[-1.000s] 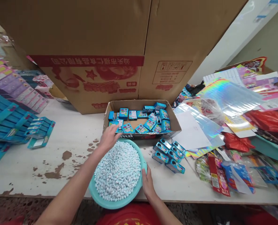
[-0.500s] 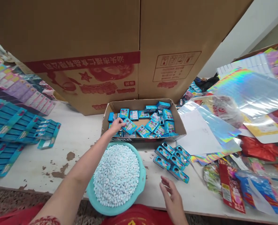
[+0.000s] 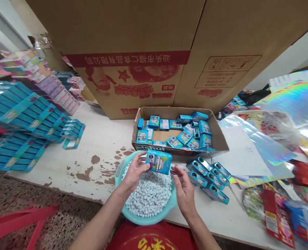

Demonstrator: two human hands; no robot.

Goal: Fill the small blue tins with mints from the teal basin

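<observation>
The left hand (image 3: 135, 173) pinches a blue box (image 3: 159, 162) by its left end, above the near basin (image 3: 148, 220) of pale candies (image 3: 150, 198). The right hand (image 3: 183, 187), half open, is at its right end; I cannot tell whether it touches. Held at one end, the box could twist and drop into the candies. A wide rightward swing might topple the standing boxes (image 3: 213, 177) on the tabletop (image 3: 99, 128).

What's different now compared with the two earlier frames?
The left hand lifted a blue Caramelo box from the open carton and drew it back over the basin. The right hand let go of the basin and moved near the box's right end. The cluster of blue boxes beside the basin stayed put.
</observation>
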